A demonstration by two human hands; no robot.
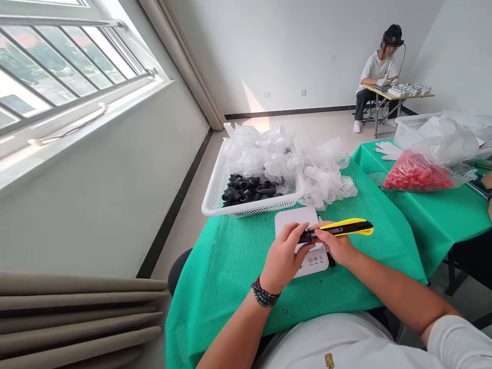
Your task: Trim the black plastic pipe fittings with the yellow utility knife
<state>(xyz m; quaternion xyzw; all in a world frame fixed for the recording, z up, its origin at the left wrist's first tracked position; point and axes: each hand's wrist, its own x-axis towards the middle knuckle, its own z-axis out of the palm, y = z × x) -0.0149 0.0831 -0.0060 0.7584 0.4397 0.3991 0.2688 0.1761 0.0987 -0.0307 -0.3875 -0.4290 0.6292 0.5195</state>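
My left hand [283, 255], with a beaded bracelet at its wrist, grips a small black part [305, 237] between thumb and fingers. A yellow and black utility knife [348, 227] is held in my right hand [338, 247], its handle pointing right and its front end against the black part. Both hands are close together above a white scale [321, 260] with round buttons. Whether the blade cuts into the part is too small to tell. Behind the scale, a white basket [255, 207] holds many black tube-like parts [246, 189] and clear plastic bags [265, 148].
A green cloth [230, 287] covers the table. Crumpled plastic bags [326, 179] lie right of the basket. On the adjoining table are a bag of red parts [418, 174], a white glove [388, 150] and another basket [407, 130]. A person [380, 69] sits at a far table.
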